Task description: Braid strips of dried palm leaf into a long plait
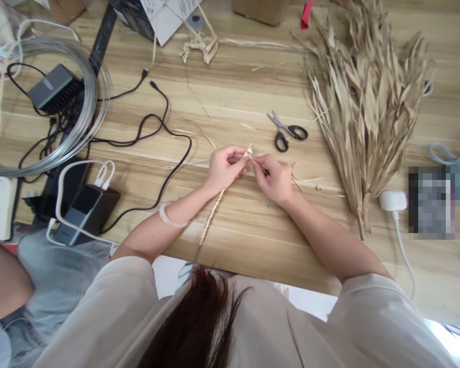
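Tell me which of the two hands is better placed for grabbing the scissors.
Probably the right hand: it is nearer the scissors, which lie just beyond it, though it seems busy at the pale strip too. The left hand is farther off, pinching the strip.

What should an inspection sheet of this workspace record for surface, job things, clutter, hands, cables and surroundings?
Surface: wood-grain table.
Job things: pale strand in hand; scissors beyond the right hand; dried leaves at right.
Clutter: scraps scattered about; wire coil at left, lying partly over electrical gear.
Hands: left hand pinches the strand; right hand has fingers pinched close at its upper end, exact grip hidden.
Cables: black cable winding left of the hands; white cable from the charger.
Surroundings: another person's leg at left.
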A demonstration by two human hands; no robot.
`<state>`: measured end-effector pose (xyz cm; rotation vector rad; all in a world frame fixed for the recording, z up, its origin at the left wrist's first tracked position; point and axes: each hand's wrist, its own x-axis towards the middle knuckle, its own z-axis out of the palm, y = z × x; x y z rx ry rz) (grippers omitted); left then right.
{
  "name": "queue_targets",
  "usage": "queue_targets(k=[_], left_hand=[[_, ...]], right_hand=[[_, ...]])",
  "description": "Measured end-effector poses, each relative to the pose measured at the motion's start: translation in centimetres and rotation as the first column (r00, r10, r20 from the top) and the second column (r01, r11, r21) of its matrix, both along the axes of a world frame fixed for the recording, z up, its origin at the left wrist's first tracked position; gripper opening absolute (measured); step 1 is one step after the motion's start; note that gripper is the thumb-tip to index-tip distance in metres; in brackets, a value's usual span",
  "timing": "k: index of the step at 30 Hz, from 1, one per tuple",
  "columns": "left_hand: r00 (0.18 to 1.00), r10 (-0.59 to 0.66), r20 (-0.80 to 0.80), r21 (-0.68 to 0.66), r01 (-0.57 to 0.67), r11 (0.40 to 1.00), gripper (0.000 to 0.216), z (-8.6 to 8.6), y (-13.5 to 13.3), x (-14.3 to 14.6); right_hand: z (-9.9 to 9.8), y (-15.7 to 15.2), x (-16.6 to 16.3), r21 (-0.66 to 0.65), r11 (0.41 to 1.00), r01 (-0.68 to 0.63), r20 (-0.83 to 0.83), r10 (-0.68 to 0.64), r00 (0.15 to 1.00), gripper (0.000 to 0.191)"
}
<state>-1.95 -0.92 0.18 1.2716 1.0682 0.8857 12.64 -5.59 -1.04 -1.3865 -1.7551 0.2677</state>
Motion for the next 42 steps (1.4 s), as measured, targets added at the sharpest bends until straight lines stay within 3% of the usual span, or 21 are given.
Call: queue_targets(k=[9, 17, 25, 38, 42], left_hand=[[1.0, 0.016, -0.019, 0.036, -0.015, 0.999, 0.024, 0.2, -0.3, 0.1], [1.0, 0.008, 0.019, -0.025, -0.008, 1.0, 0.025, 0.0, -0.1, 0.1], [0.996, 0.028, 0.081, -0.125, -0.017, 0.992, 0.013, 0.8, 0.5, 0.2], [0.997, 0.031, 0.065, -0.089, -0.026, 0.996, 0.019, 0.7, 0.2, 0.2], [0.997, 0.033, 0.063, -0.089, -0.027, 0.996, 0.021, 0.8, 0.1, 0.2]], right_hand=[[-0.2, -0.1, 0.1, 0.076, 0.996, -0.046, 0.058, 0.041, 0.997, 0.02], [0.1, -0.1, 0.1, 0.185, 0.98, -0.076, 0.063, 0.065, 0.996, 0.015], [0.4, -0.1, -0.4, -0.005, 0.998, -0.065, -0.052, 0.064, 0.997, 0.018], [0.5, 0.0, -0.5, -0.153, 0.988, -0.002, -0.084, -0.011, 0.996, 0.026], [0.4, 0.0, -0.4, -0.112, 0.994, -0.002, -0.122, -0.012, 0.992, 0.028]])
